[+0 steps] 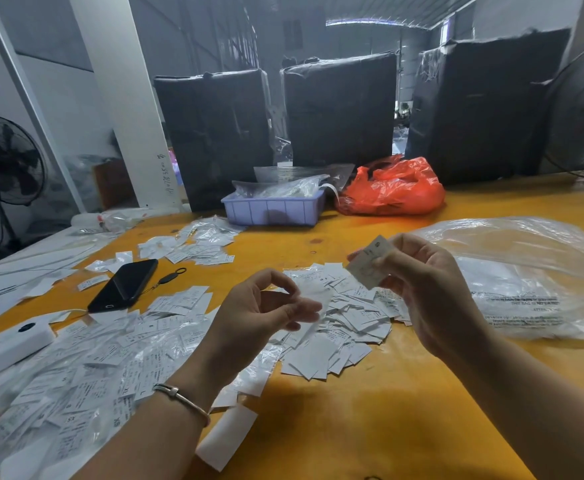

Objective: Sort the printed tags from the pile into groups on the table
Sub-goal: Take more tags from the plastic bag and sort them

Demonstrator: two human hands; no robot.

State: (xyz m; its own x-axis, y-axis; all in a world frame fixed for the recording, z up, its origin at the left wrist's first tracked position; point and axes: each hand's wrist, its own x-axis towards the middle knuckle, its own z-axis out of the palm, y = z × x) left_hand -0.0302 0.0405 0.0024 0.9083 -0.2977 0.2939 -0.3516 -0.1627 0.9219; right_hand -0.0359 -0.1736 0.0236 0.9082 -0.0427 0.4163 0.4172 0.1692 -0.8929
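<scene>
Right hand (425,292) pinches a printed tag (370,261) above the pile (349,313); left hand (262,313) loosely curled, grasping nothing, over the desk (370,410).

Print on tags (352,317) illegible

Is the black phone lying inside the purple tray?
No, the phone lies on the yellow table, well apart from the tray.

Right hand (432,289) pinches a tag (370,263); left hand (266,313) curls loosely.
</scene>
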